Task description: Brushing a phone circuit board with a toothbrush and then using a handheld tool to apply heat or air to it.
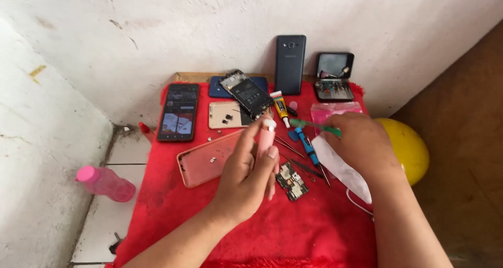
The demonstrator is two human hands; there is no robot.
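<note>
- The left hand (246, 176) is wrapped around a small pink tube (266, 139), thumb at its lower part and a fingertip by the white cap at the top; the fingers are clamped on it and it stands nearly upright above the red cloth (173, 210)
- The tube looks light and stiff, with a smooth plastic skin that may slip; a hold round the middle of the body seems safest, as the cap end looks the weaker spot
- The right hand (361, 142) is closed on a green tool (314, 126), whose thin shaft points left toward the tube; a white cloth (340, 168) lies under the palm, touching it
- The tool looks slim, rigid and light; I would judge that the thicker handle end is the place to grip, since the tip is fine and could bend or scratch
- Just below the tube lies a small circuit board (292, 180), flat on the cloth; it looks fragile and is best taken by its edges
- Near it are a blue screwdriver (306, 145) and thin metal tweezers (288, 146), lying loose
- To the left sits a pink phone case (207, 163), soft-looking and bendy
- Further back are a black phone (178, 112), an opened phone (246, 94), a glue tube (280, 108) and a dark phone (290, 63) leaning on the wall
- A tool box (334, 76) stands open at the back right
- On the floor a pink bottle (105, 183) lies to the left, well apart, and a yellow ball (408, 147) sits to the right
</note>
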